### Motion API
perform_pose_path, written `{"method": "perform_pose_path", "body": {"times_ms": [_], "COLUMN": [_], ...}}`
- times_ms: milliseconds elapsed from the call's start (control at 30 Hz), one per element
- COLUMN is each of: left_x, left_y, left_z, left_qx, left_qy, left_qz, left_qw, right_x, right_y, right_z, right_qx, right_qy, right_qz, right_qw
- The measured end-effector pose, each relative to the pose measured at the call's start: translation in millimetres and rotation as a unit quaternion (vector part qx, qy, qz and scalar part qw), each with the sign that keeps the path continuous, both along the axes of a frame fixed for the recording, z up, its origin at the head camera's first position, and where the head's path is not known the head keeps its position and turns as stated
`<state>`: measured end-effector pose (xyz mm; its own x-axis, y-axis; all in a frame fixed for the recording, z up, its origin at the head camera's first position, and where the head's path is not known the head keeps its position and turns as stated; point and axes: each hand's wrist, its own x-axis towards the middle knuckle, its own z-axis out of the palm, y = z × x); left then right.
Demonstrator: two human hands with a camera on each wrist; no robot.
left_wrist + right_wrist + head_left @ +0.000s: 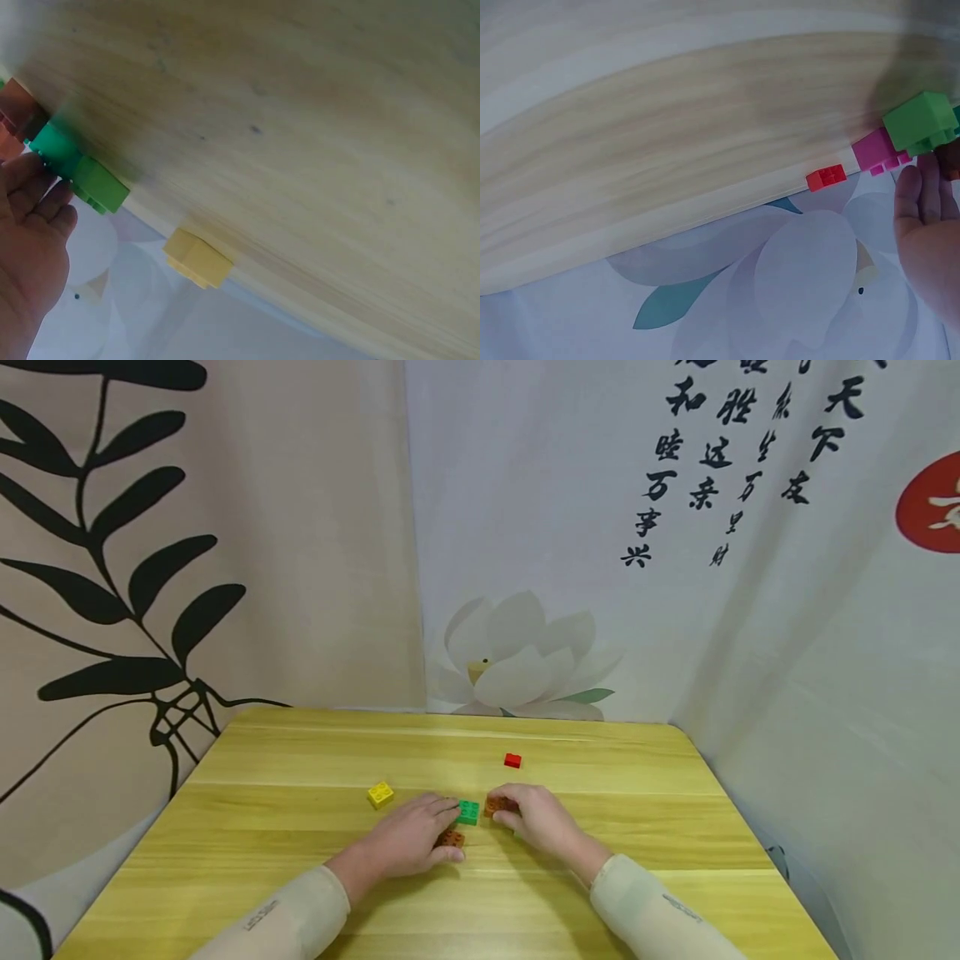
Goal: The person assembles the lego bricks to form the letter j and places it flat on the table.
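Note:
A brown building brick [452, 838] sits between the thumb and fingers of my left hand [408, 837], which grips it; the palm side is hidden from above. Those fingertips also touch the left edge of a green brick [468, 812]. Just right of it, my right hand [542, 817] pinches another brown brick [494, 807] between thumb and fingers. In the left wrist view, a teal-green brick [57, 148] is at the fingertips, with a light green brick [100, 185] beside it. The right wrist view has a light green brick [921, 122] and a magenta brick [877, 151] near the fingers.
A yellow brick [380, 794] lies on the wooden table [300, 827], left of the left hand. Farther back, beyond the right hand, is a small red brick [512, 761]. A printed curtain [322, 527] hangs behind the table's far edge.

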<state>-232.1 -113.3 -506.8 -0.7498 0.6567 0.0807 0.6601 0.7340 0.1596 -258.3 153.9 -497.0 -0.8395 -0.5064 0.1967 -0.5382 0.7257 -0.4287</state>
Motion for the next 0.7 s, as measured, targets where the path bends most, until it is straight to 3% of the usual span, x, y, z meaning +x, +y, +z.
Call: {"method": "perform_pose_path", "body": {"times_ms": [300,700], "left_x": [-2.5,0.9], "left_y": [-0.3,1.1], "left_z": [-5.4,-2.2], "left_qx": [0.006,0.006], "left_qy": [0.004,-0.005], "left_qz": [-0.008,-0.009], "left_qw": [0.9999,0.9999], "right_x": [-5.2,-3.8], "right_y": [-10.4,-14.1], "right_z": [-4.4,-1.4], "right_qx": [-0.01,-0.022], "right_qy": [-0.005,-0.006], "right_qz": [0.015,0.018], "right_qw": [0.9998,0.9996]}}
